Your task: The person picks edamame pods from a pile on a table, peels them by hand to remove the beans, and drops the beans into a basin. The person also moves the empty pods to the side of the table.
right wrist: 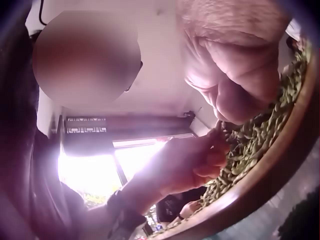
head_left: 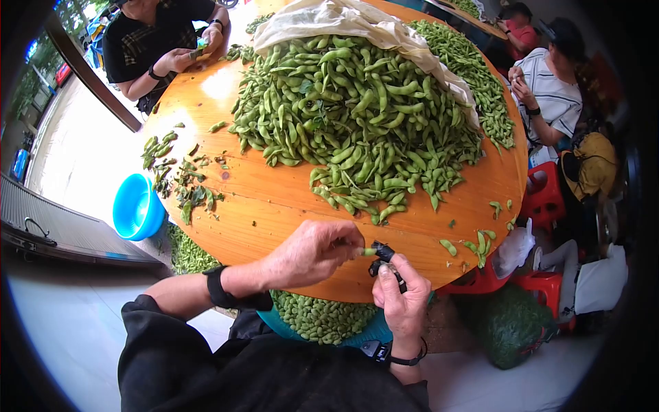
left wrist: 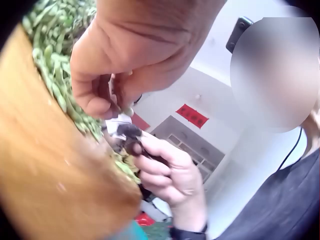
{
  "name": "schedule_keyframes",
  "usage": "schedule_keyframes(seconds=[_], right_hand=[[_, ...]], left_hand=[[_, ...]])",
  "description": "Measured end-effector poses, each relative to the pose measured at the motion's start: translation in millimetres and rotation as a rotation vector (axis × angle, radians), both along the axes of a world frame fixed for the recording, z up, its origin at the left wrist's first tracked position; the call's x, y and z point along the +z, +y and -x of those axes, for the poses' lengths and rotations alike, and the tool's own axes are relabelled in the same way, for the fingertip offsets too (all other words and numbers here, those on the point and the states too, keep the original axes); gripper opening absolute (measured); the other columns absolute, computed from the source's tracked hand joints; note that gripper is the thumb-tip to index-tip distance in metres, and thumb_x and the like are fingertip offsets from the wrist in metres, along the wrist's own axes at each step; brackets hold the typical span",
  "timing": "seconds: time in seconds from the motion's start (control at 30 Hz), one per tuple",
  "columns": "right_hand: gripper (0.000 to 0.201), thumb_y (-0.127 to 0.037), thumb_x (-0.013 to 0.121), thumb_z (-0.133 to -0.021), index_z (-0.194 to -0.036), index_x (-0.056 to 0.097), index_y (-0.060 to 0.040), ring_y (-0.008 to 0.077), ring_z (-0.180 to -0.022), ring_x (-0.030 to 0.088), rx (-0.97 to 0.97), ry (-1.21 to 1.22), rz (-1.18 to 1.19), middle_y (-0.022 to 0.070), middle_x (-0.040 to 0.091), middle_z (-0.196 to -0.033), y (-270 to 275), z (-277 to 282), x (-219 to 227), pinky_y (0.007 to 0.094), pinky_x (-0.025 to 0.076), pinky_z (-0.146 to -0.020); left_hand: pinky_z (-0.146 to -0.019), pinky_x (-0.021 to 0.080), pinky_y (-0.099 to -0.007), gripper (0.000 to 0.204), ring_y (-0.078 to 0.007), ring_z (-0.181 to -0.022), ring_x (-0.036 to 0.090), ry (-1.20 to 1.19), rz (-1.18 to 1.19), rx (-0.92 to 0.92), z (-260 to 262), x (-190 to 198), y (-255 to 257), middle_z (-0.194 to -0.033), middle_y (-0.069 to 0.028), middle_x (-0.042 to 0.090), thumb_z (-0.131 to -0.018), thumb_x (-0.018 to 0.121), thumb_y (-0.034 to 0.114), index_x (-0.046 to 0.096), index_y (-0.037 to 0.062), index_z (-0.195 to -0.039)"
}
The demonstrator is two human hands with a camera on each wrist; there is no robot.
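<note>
In the head view the left hand (head_left: 312,253) pinches a green pod (head_left: 369,252) at the table's near edge. The right hand (head_left: 405,295), just right of it, has black coverings (head_left: 383,251) on its thumb and index finger, close against the pod's end; whether it grips the pod I cannot tell. A big heap of green pods (head_left: 357,103) lies beyond both hands. Below the table edge, a teal basin (head_left: 364,333) holds shelled beans (head_left: 322,317). The left wrist view shows the left hand (left wrist: 135,55) above the curled right hand (left wrist: 172,172).
Leaf scraps (head_left: 195,196) and loose pods (head_left: 480,247) lie on the wooden table (head_left: 274,199). A blue basin (head_left: 137,206) stands at the left, red stools (head_left: 542,196) and a green net bag (head_left: 508,326) at the right. Other people sit around the table.
</note>
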State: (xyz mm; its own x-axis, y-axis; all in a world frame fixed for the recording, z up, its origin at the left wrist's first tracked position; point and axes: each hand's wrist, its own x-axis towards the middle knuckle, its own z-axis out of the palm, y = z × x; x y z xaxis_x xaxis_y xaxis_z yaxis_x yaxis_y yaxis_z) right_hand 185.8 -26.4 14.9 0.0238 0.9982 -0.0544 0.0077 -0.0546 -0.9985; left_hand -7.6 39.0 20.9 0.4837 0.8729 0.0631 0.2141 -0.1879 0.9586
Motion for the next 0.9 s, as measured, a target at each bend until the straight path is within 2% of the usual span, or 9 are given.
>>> schedule_keyframes(seconds=[0.07, 0.17, 0.4, 0.53, 0.6, 0.7, 0.77, 0.87, 0.9], right_hand=[[0.016, 0.002, 0.055, -0.094, -0.108, 0.060, 0.0092, 0.0055, -0.055, 0.047, 0.026, 0.183, 0.075, 0.0011, 0.051, -0.077, 1, 7, 4, 0.0228, 0.038, -0.046], [0.018, 0.002, 0.053, -0.096, -0.111, 0.060, 0.0086, 0.0040, -0.054, 0.043, 0.096, 0.372, 0.144, -0.0005, 0.048, -0.075, 1, 9, 3, 0.0216, 0.034, -0.044], [0.017, 0.000, 0.055, -0.096, -0.110, 0.060, 0.0091, 0.0041, -0.055, 0.043, 0.122, 0.340, 0.165, 0.0004, 0.048, -0.079, -4, 10, 1, 0.0215, 0.034, -0.045], [0.016, 0.000, 0.056, -0.096, -0.109, 0.060, 0.0095, 0.0046, -0.056, 0.045, 0.107, 0.242, 0.093, 0.0009, 0.050, -0.084, -5, 9, -6, 0.0213, 0.035, -0.046], [0.016, 0.001, 0.056, -0.095, -0.108, 0.060, 0.0097, 0.0046, -0.056, 0.046, 0.119, 0.241, 0.084, 0.0011, 0.050, -0.084, -4, 6, -6, 0.0213, 0.036, -0.046], [0.015, 0.001, 0.056, -0.095, -0.106, 0.060, 0.0098, 0.0043, -0.056, 0.047, 0.149, 0.314, 0.100, 0.0013, 0.050, -0.084, -3, -1, -7, 0.0212, 0.036, -0.046], [0.014, 0.001, 0.056, -0.095, -0.105, 0.060, 0.0097, 0.0039, -0.056, 0.047, 0.165, 0.387, 0.124, 0.0013, 0.050, -0.084, -4, -2, -6, 0.0211, 0.036, -0.045], [0.012, 0.002, 0.059, -0.091, -0.102, 0.061, 0.0075, 0.0099, -0.057, 0.051, 0.100, 0.093, 0.069, 0.0053, 0.053, -0.082, -7, 1, -3, 0.0247, 0.040, -0.048], [0.014, 0.002, 0.060, -0.089, -0.102, 0.062, 0.0062, 0.0163, -0.060, 0.055, 0.088, -0.176, -0.074, 0.0086, 0.054, -0.083, -6, 2, -7, 0.0282, 0.043, -0.051]], left_hand=[[-0.060, 0.048, -0.0276, 0.009, -0.0075, -0.069, 0.055, -0.205, 0.249, 0.093, -6, -10, -19, -0.075, -0.0073, 0.062, -0.091, 0.063, 0.002, 0.062, -0.0018, -0.099], [-0.062, 0.047, -0.0236, 0.008, -0.0064, -0.069, 0.053, -0.123, 0.285, 0.149, -7, -7, -32, -0.075, 0.0012, 0.059, -0.097, 0.059, 0.008, 0.061, -0.0004, -0.098], [-0.060, 0.046, -0.0241, 0.005, -0.0064, -0.071, 0.053, -0.114, -0.095, 0.339, -18, -27, -48, -0.076, -0.0051, 0.057, -0.092, 0.063, 0.002, 0.060, -0.0009, -0.094], [-0.061, 0.045, -0.0239, 0.004, -0.0079, -0.070, 0.053, -0.120, -0.019, 0.334, -19, -27, -51, -0.078, -0.0038, 0.058, -0.094, 0.063, 0.004, 0.059, 0.0005, -0.094], [-0.055, 0.042, -0.0248, 0.006, -0.0103, -0.063, 0.054, -0.580, 0.677, 0.183, -17, -27, -51, -0.074, -0.0022, 0.059, -0.098, 0.058, 0.009, 0.058, 0.0037, -0.094], [-0.054, 0.037, -0.0213, 0.014, -0.0072, -0.062, 0.050, -0.845, 1.041, 0.034, -16, -29, -49, -0.075, 0.0013, 0.057, -0.102, 0.053, 0.016, 0.058, 0.0059, -0.095], [-0.052, 0.034, -0.0207, 0.015, -0.0067, -0.059, 0.049, -0.804, 1.022, 0.037, -15, -28, -48, -0.072, 0.0026, 0.056, -0.102, 0.053, 0.019, 0.059, 0.0074, -0.095], [-0.051, 0.037, -0.0253, 0.013, -0.0109, -0.058, 0.048, -0.499, 0.855, 0.023, -12, -22, -46, -0.076, 0.0023, 0.057, -0.100, 0.057, 0.018, 0.059, 0.0049, -0.097], [-0.050, 0.039, -0.0266, 0.015, -0.0113, -0.058, 0.050, -0.234, 0.421, 0.088, -13, -19, -47, -0.075, 0.0019, 0.058, -0.100, 0.057, 0.018, 0.059, 0.0031, -0.098]])
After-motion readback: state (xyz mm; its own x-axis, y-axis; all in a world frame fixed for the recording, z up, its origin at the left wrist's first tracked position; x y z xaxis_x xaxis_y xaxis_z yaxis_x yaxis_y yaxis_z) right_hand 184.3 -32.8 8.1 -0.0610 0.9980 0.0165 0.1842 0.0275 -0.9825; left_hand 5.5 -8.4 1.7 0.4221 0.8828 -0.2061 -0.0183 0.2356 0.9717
